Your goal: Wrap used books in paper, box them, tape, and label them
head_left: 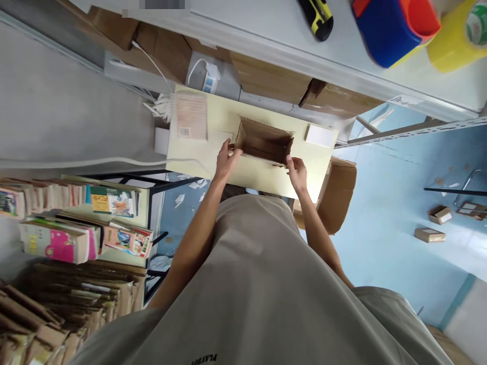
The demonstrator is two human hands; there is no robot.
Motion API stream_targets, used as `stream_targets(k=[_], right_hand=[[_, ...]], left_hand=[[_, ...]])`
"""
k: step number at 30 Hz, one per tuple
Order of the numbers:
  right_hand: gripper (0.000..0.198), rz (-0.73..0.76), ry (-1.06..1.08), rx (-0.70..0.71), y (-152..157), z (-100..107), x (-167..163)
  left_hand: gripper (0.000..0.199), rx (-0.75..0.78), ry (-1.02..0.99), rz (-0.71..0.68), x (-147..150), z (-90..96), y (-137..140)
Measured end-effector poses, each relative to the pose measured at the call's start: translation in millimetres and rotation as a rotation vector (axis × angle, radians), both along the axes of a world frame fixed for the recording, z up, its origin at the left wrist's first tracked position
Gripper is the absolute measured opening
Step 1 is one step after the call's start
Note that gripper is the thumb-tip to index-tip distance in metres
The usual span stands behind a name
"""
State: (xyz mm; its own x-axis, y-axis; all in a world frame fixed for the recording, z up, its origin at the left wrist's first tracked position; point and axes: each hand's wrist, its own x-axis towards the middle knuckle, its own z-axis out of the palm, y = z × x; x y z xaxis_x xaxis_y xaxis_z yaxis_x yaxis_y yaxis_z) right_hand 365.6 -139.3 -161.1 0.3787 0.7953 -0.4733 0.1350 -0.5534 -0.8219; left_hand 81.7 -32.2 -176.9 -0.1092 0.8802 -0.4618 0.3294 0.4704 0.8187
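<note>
An uncovered cardboard box [264, 157] rests on the pale yellow table [251, 176], its opening facing up and its inside bare. My left hand [227, 161] grips the box's left front corner, thumb at the rim. At the right front corner, my right hand [297, 171] pinches the box wall between thumb and fingers. To the left of the box lies a flat, pinkish printed packet [191, 115] with a barcode. A white pad or small box [318, 136] lies to the right on the same table.
Above the table's far side runs a grey shelf [243, 25] holding a yellow-black box cutter [320, 19], a blue-red tape dispenser [391, 30] and yellow tape [458, 35]. Books [114, 200] and flattened cardboard [76, 299] fill shelves at left. A large carton [337, 195] stands right.
</note>
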Motion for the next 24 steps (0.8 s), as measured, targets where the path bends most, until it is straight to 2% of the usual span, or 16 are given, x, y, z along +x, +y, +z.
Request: stream_targets(k=[5, 7, 9, 11, 14, 16, 18, 20, 21, 24], right_hand=[[0.077, -0.081, 0.037, -0.007, -0.3, 3.1, -6.0], [0.077, -0.12, -0.023, -0.012, -0.9, 7.0, -10.3], [0.074, -0.17, -0.173, 0.003, -0.7, 15.4, -16.3], [0.07, -0.212, -0.387, 0.069, 2.2, 30.6, -26.2], [0.059, -0.219, -0.615, 0.235, 15.0, 64.9, -55.9], [0.051, -0.177, -0.624, 0.306, 29.7, 87.7, -89.1], [0.047, -0.1, -0.55, 0.325, 49.3, 99.1, -131.5], [0.048, 0.011, -0.417, 0.315, 74.1, 89.9, -178.0], [0.049, 0.074, -0.336, 0.303, 88.8, 76.3, -200.8], [0.053, 0.22, -0.144, 0.246, 141.3, 6.4, -259.1]], left_hand=[[0.08, 0.005, -0.091, -0.099, -11.7, -3.3, 4.0], [0.082, -0.01, -0.113, -0.154, -17.7, -2.4, 6.1], [0.084, -0.026, -0.133, -0.203, -26.3, -1.8, 10.2], [0.081, -0.015, -0.151, -0.209, -39.5, -3.0, 17.9], [0.068, 0.035, -0.146, -0.125, -71.8, -11.8, 37.0], [0.06, 0.065, -0.108, -0.052, -102.2, -24.0, 53.8], [0.056, 0.087, -0.05, 0.002, -136.5, -40.8, 72.0], [0.057, 0.092, 0.005, 0.022, -169.8, -60.2, 90.5], [0.059, 0.085, 0.03, 0.019, -184.4, -70.1, 99.6], [0.062, 0.036, 0.094, -0.023, -216.2, -97.9, 124.0]])
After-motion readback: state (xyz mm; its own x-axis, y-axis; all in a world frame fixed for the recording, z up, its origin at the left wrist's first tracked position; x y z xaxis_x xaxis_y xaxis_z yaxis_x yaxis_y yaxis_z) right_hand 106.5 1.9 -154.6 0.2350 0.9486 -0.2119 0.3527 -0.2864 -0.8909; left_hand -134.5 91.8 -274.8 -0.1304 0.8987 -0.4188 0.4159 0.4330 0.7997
